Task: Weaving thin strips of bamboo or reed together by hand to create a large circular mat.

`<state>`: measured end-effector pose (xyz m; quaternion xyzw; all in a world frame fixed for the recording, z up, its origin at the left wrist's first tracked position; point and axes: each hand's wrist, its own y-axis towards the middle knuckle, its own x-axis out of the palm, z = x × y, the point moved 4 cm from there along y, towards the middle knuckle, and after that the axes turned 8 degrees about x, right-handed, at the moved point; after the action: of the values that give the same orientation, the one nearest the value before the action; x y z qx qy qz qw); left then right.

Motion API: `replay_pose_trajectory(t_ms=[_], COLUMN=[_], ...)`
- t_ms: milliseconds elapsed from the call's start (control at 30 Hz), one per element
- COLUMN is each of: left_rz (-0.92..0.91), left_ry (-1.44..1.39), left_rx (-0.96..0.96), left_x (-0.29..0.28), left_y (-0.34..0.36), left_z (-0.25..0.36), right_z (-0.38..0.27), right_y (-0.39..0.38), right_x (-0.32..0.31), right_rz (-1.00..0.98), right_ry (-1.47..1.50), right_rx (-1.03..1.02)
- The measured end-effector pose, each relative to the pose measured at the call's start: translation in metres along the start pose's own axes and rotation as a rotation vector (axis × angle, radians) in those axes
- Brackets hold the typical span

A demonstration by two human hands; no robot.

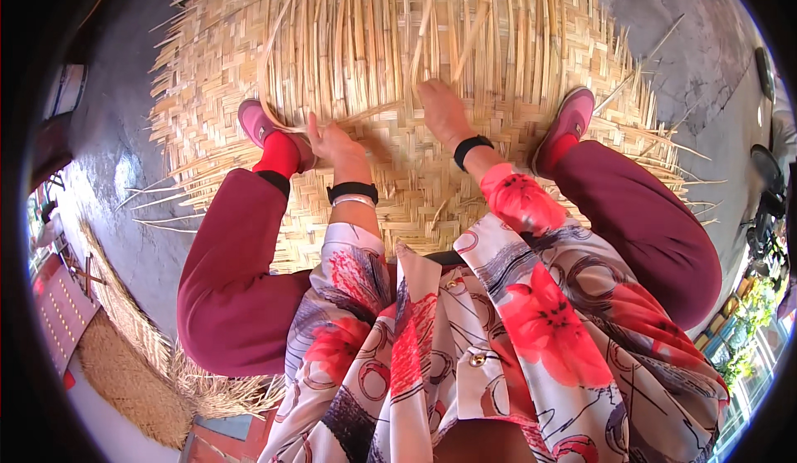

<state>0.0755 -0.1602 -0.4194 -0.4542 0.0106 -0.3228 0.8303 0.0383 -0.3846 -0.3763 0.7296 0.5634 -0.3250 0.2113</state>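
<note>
A large woven reed mat [398, 173] lies on the ground under my hands and feet, its upper part covered by long, loose upright strips. My left hand [336, 143] is at the lower edge of these strips, index finger raised, the other fingers curled on a pale reed strip [374, 112] that runs crosswise toward my right hand. The fingers of my right hand [446, 114] are bent and pressed together around the lower end of a reed strip [422, 48], low against the weave. The fingertips of both hands are partly hidden.
My pink shoes [573, 114] rest on the mat at either side of my hands. Ragged strip ends [664, 143] stick out past its edges onto the grey floor [706, 73]. More woven matting [129, 372] is at the lower left, and green plants [751, 314] stand at the right.
</note>
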Motion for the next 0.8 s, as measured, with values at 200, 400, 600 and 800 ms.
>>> replay_pose_trajectory(t_ms=[200,400,600,800], left_rz=[-0.520,-0.303,-0.599,-1.041], left_ry=[0.382,0.673,1.190,1.098], left_rx=[-0.295,1.490,2.175,2.607], left_x=[0.032,0.119,0.137,0.057], left_y=[0.023,-0.146,-0.375,-0.526], left_z=[0.073,0.180,0.218,0.239], right_z=[-0.003,-0.148,-0.233,-0.307], right_y=[0.009,0.056,0.056,-0.033], right_x=[-0.001,-0.080,-0.136,-0.173], right_rz=[0.105,0.348,0.079,-0.355], right_ry=[-0.102,0.370,1.120,0.961], right_rx=[0.146,0.001,0.090,-0.071])
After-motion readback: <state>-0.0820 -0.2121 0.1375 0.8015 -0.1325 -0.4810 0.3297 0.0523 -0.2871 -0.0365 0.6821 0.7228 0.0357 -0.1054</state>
